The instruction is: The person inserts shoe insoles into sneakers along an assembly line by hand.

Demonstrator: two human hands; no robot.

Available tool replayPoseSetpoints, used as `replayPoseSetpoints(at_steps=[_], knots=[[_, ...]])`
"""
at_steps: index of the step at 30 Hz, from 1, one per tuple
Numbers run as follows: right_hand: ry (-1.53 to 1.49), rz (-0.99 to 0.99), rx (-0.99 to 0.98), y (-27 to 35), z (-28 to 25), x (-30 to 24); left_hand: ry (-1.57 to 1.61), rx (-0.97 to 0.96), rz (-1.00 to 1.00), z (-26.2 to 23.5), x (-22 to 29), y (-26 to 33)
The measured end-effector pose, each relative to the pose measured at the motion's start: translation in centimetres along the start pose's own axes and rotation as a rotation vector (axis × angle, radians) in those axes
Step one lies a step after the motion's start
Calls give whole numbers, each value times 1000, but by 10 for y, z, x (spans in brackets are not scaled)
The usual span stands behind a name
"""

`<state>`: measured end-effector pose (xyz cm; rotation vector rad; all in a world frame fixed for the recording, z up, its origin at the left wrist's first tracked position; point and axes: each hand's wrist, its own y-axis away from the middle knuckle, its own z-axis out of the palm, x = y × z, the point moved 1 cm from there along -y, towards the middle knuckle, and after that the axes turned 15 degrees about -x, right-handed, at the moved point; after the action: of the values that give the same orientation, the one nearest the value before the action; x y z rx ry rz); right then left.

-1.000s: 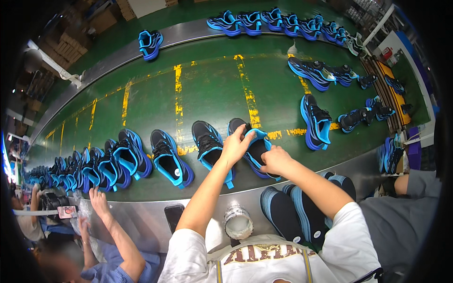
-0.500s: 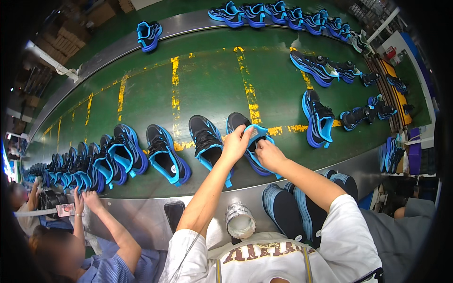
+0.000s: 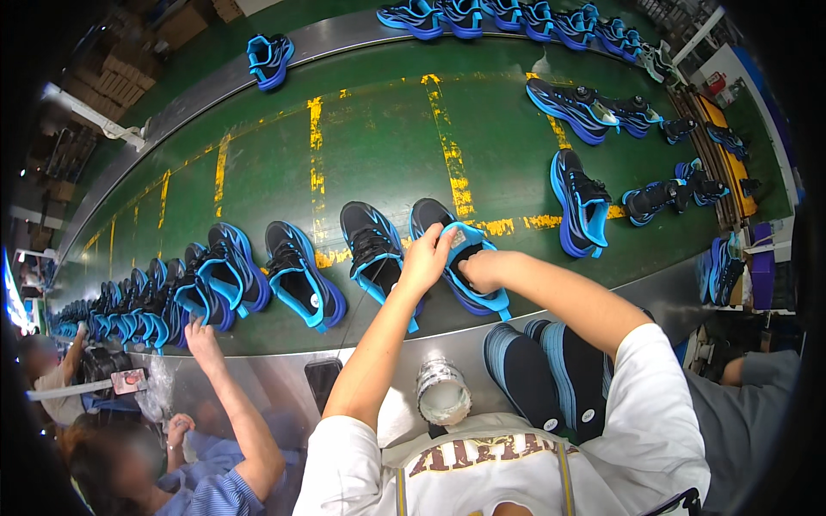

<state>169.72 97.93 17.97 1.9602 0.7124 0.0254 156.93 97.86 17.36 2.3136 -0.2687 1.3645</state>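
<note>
At a green worktop [image 3: 379, 146], a worker's left hand [image 3: 425, 261] pinches the pale-blue tongue [image 3: 471, 235] of a black-and-blue sneaker [image 3: 473, 297] resting near the front edge beside a matching shoe [image 3: 368, 236]; the right hand [image 3: 487, 269] reaches inside the sneaker's opening, fingers hidden, grip impossible to tell.

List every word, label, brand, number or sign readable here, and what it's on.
White shirt: large brown lettering, partly folded; not transcribed.
Insoles: round white stickers, marks too small to read.
Shoe at the left hand: pale label on its blue lining, too small to read.
Shoe two places left: round white sticker, too small.
Small panel, left: too blurred.
</note>
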Motion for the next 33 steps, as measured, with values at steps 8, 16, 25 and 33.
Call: replayPoseSetpoints(at_steps=[8, 16, 25, 33], knots=[[394, -11, -143, -1, 14, -1, 143, -26, 30, 1, -2, -2], [536, 60, 139, -3, 24, -4, -92, 394, 129, 28, 15, 6], [74, -41, 313, -60, 34, 12, -411, 363, 399, 50, 1, 2], [208, -54, 299, -91, 33, 18, -516, 391, 397, 56, 3, -1]])
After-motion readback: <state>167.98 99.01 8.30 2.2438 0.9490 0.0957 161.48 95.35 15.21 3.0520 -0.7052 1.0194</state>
